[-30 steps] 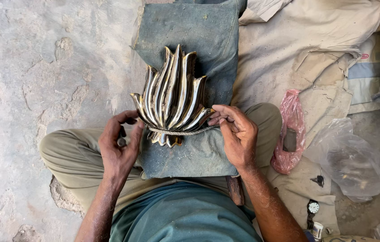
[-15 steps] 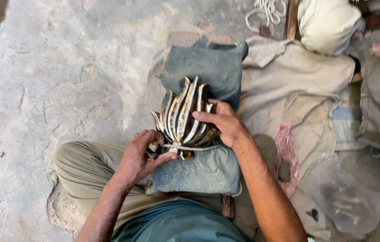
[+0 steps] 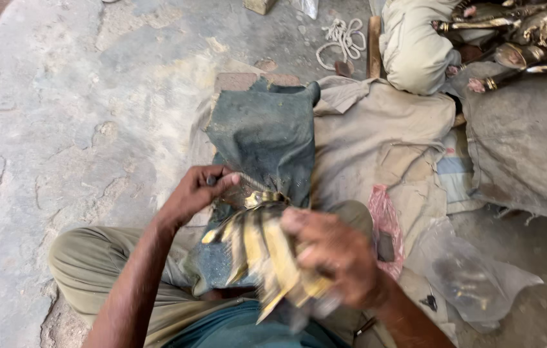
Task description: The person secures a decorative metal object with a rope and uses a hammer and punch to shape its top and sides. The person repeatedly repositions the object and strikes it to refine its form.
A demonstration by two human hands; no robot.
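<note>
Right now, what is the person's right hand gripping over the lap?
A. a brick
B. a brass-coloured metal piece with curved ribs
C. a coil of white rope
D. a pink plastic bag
B: the right hand is closed around the brass-coloured ribbed metal piece above the blue-grey cloth, though motion blurs it, while the white rope and pink plastic bag lie untouched on the ground.

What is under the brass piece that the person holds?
Under the brass piece lies a dark blue cloth, spread over the person's lap and the grey floor. The right hand covers the piece's lower part, so what lies below there cannot be seen.
</note>
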